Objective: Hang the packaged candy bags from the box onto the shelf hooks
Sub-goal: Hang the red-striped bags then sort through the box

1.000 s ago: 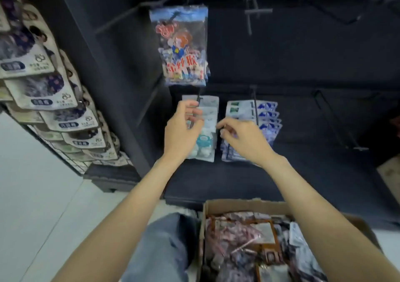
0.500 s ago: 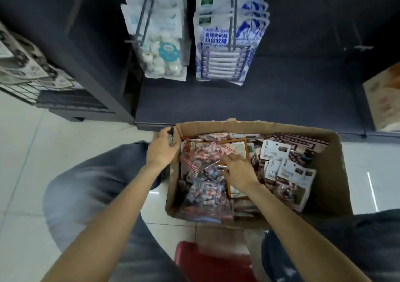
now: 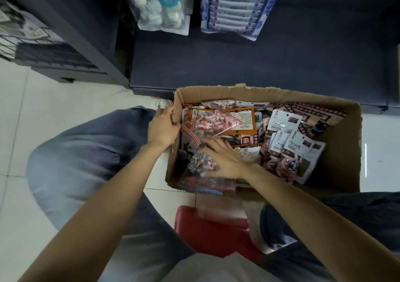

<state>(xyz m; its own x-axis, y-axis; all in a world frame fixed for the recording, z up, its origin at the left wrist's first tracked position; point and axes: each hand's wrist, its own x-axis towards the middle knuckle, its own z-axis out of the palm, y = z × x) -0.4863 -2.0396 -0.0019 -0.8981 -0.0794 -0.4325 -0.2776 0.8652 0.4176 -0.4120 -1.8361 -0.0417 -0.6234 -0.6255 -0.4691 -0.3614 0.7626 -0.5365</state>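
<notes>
Left hand [image 3: 163, 128] grips the box [image 3: 337, 165] wall at nine o'clock; right hand [image 3: 225, 159], fingers spread, seemingly presses a candy bag [image 3: 201, 165] inside.

We see clear candy bags [image 3: 213, 122] heaped flat and overlapping inside the open cardboard box [image 3: 337, 171] on the floor.

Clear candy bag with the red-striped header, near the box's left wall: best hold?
Judging by its pose, pinch the red-striped header strip from the box's left side. The clear candy bag lies flat on the pile; the header is its thin, candy-free edge, just beyond the right hand.
</notes>
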